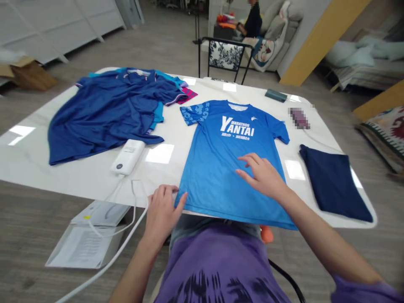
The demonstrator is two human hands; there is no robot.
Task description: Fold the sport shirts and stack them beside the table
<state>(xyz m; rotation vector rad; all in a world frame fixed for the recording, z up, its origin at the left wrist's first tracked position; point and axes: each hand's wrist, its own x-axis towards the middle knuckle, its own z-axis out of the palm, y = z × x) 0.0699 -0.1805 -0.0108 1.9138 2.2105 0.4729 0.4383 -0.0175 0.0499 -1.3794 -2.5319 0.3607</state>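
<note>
A bright blue T-shirt (221,160) printed "Marathon Yantai" lies spread flat, front up, on the white table (38,164). My right hand (263,176) rests flat on the shirt's lower right part, fingers stretched out. At the table's near edge my left hand (162,210) pinches the shirt's lower left hem corner between thumb and fingers.
A pile of dark blue shirts (107,109) lies at the left. A folded navy garment (334,181) sits at the right. A white power bank (128,156) with a cable lies between the pile and the shirt. A chair (224,57) and a seated person (252,21) are beyond.
</note>
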